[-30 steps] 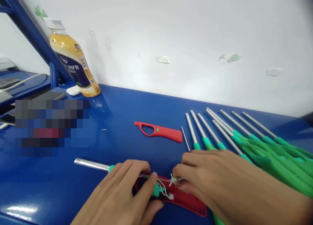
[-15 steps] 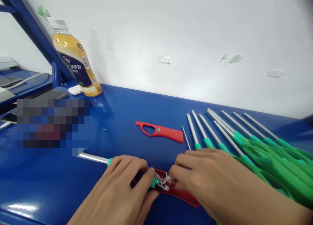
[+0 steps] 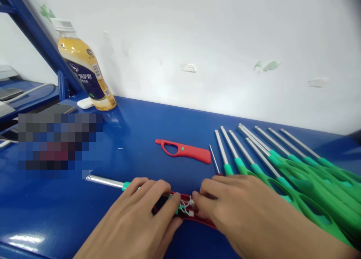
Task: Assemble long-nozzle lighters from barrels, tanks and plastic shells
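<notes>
An opened red gas lighter [image 3: 207, 222] lies along the front of the table, its metal tube [image 3: 104, 180] pointing left. My left hand [image 3: 146, 210] is closed around its body near the green collar. Thin white wires [image 3: 184, 207] and a green inner part show in the gap between my hands. My right hand [image 3: 225, 206] pinches at the inside of the shell, right of the wires; what its fingertips touch is partly hidden. Beyond my hands lies the other red handle half [image 3: 187, 152], a small green piece in it.
Several green lighters [image 3: 299, 176] with metal tubes are piled at the right. Near them lies a thin screwdriver [image 3: 214, 159]. A tiny screw [image 3: 120, 148] rests left of centre. A drink bottle [image 3: 84, 71] stands at the back left, near a blurred-out object [image 3: 56, 142].
My right hand has shifted slightly left along the shell, covering more of its right end. The wires have moved a little. My left hand keeps its hold.
</notes>
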### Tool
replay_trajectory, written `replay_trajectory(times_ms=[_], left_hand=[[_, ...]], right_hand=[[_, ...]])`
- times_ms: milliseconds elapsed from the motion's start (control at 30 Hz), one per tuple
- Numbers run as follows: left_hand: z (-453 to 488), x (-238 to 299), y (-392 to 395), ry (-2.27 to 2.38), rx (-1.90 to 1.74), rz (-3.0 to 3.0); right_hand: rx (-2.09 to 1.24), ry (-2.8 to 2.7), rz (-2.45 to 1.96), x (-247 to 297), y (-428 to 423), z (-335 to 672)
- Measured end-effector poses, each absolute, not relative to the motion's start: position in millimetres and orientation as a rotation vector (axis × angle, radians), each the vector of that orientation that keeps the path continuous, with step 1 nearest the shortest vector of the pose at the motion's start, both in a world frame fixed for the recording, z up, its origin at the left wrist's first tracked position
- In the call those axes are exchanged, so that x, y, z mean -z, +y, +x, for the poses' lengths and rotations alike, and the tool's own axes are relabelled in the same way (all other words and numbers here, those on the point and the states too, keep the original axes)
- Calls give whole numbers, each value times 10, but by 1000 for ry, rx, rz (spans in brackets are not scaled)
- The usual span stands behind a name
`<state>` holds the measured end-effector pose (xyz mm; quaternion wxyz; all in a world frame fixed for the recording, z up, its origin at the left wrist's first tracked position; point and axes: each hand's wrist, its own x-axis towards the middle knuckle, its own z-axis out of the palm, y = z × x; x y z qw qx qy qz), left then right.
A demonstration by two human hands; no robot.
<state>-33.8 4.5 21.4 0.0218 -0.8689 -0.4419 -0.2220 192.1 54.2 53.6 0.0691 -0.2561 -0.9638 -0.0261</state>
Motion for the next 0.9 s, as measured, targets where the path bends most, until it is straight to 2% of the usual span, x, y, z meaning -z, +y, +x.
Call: replay_trajectory(times_ms=[300,533,900], left_hand=[[-282,-51,15,-1375,830,-2615],[-403,-118,-34,-1445,460,-2763],[-431,-76,61,-1187,346,-2771]], right_hand=[[151,-2817,-798,-574,529,1912],[101,-2884,-753,-550,552,1950],[122,-2866,-755,-524,501,1932]])
